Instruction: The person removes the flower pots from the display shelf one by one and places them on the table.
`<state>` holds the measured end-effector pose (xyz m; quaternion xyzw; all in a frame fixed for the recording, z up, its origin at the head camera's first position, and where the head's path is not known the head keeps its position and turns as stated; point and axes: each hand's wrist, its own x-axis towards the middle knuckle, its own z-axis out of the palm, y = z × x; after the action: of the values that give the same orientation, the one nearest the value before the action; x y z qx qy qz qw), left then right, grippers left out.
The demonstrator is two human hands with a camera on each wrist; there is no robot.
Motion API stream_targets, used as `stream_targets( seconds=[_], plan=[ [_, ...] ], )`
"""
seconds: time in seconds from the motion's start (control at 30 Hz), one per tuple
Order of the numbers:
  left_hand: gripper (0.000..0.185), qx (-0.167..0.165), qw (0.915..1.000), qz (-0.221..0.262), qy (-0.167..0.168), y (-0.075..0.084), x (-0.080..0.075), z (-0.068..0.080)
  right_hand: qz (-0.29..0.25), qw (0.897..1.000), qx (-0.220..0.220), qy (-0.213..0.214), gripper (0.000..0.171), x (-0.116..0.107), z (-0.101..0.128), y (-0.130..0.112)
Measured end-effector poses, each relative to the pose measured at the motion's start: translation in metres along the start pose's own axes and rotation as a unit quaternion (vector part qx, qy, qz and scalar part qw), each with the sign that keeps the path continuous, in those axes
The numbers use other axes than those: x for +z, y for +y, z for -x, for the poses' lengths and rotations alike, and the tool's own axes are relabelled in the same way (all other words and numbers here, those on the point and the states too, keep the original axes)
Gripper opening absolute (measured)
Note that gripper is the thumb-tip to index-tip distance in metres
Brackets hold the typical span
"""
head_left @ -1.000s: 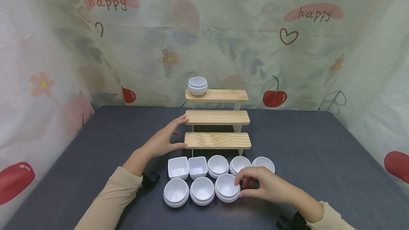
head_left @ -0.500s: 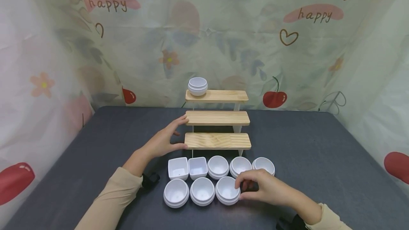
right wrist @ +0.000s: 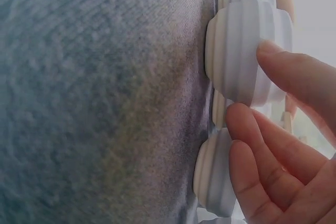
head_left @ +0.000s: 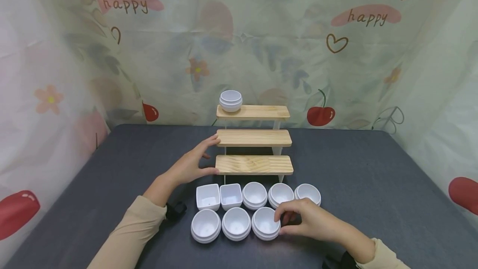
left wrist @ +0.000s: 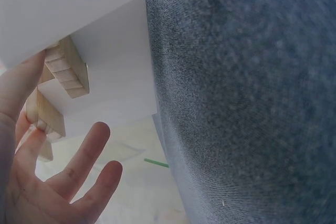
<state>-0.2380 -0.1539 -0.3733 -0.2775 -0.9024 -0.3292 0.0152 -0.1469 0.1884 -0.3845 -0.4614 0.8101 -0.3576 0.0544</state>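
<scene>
A three-tier wooden display stand (head_left: 254, 138) has white side supports. My left hand (head_left: 190, 163) touches its left end, thumb at the lowest shelf and fingertips at the middle one. Two other fingers extend free beneath in the left wrist view. My right hand (head_left: 311, 220) pinches the right side of a round white bowl (head_left: 266, 221), the rightmost of the front row. In the right wrist view, thumb and fingertip meet this ridged bowl (right wrist: 239, 51), which stands on the table. Beside it sit two more round bowls (head_left: 236, 222).
Behind the front row stand two square white bowls (head_left: 208, 196) and three round ones (head_left: 255, 194). Another white bowl (head_left: 230, 100) sits at the left of the top shelf. The dark grey tabletop (head_left: 354, 169) ends at a printed curtain (head_left: 261, 53).
My right hand and the front-right bowl have shifted slightly toward me from one second ago. They look still over the last half second. The left hand stays at the stand.
</scene>
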Motion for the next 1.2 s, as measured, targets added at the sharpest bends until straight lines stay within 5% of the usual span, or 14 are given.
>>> stream_targets(
  seconds=[0.47,0.8,1.2],
  plan=[
    [0.087,-0.005,1.0000,0.001,-0.003,0.002,0.000,0.000,-0.001,1.000,0.027,-0.010,0.018,-0.010,0.001,-0.003],
    [0.087,-0.007,1.0000,0.002,-0.002,0.002,-0.001,0.000,0.052,0.998,0.002,0.042,0.014,-0.030,-0.013,-0.010],
    [0.087,0.002,1.0000,0.000,0.003,0.000,0.000,0.000,0.078,0.989,0.046,0.121,0.014,-0.060,-0.054,-0.016]
  ],
)
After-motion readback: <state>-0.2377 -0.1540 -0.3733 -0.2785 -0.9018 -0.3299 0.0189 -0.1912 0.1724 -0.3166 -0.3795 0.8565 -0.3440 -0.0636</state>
